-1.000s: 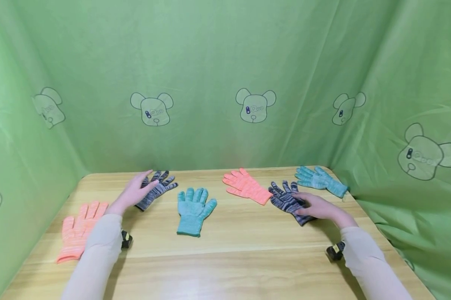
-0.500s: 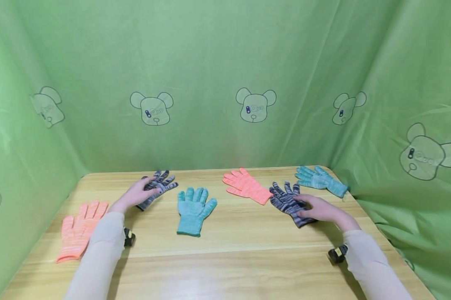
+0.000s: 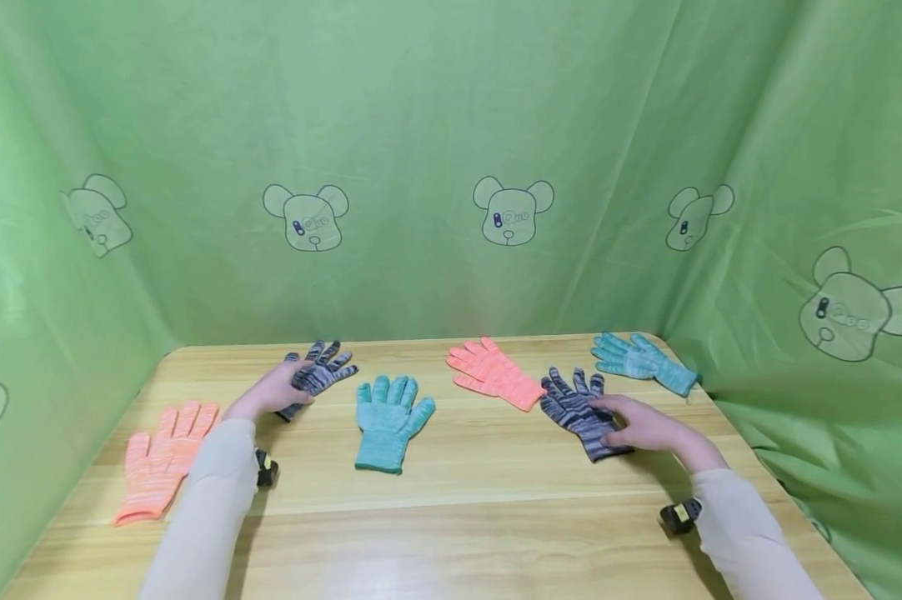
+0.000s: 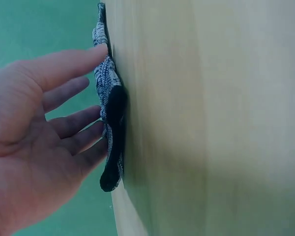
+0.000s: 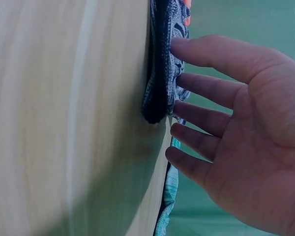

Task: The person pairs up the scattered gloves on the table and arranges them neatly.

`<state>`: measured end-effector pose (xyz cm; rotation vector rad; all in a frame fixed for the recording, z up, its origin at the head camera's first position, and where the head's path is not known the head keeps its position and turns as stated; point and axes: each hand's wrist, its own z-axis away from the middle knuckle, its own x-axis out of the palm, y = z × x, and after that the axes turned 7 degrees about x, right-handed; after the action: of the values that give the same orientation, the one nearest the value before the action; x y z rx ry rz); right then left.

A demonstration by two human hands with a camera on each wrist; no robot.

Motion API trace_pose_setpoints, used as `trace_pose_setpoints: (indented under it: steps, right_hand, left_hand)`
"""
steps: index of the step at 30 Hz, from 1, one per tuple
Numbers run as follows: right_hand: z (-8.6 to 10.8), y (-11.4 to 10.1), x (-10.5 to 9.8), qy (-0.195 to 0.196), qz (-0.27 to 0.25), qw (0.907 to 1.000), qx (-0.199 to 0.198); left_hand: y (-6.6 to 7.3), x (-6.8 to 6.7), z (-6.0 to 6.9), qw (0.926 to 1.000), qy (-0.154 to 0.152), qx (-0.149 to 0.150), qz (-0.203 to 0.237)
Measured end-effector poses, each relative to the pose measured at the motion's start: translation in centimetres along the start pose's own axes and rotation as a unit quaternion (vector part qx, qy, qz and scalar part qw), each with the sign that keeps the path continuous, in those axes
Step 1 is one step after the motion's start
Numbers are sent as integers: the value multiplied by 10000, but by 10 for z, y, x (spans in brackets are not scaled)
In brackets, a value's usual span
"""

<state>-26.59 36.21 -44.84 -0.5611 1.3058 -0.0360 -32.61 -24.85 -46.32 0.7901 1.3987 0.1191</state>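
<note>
A dark grey striped knit glove lies flat at the back left of the table. My left hand is over its cuff end, covering part of it. In the left wrist view the thumb and fingertips of this hand touch the glove, fingers spread. A matching dark striped glove lies right of the middle. My right hand rests on its right side, near the cuff. In the right wrist view the thumb of this hand touches the glove, fingers gently bent.
A teal glove lies between my hands, with a coral glove behind it to the right. Another teal glove is at the back right corner. A second coral glove lies beside my left forearm. Green curtains surround the wooden table.
My left hand has moved right and lowered onto the dark glove. My right hand has shifted slightly toward me and right, and the dark glove under it has slid a little nearer.
</note>
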Motion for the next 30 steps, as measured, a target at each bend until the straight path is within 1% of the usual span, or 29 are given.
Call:
trace_pose_setpoints:
  steps: [3,7,11,15,20,27,30]
  right_hand:
    - [3,1,1,-7,55,10000,-15]
    - [7,-2,0,-115,73,9999,63]
    - [11,-5,-1,-201,111,9996,156]
    - [17,-7,0,-200,144,9995,183]
    - [22,-8,1,-176,185,9995,194]
    - [31,-14,2,-136,155,9996,217]
    - [33,-16,2,-135,148,9997,166]
  left_hand:
    - [2,0,0,10000,-51,-38,-77]
    - [4,0,0,9998,-86,-127,-90]
    - [4,0,-1,9996,-98,-264,-64]
    - [4,0,-3,9992,-96,-385,-62]
    - [4,-1,-4,9986,-56,-525,-96]
    - [5,-2,-3,9974,65,-712,49]
    - [6,-3,-2,9973,96,-717,97]
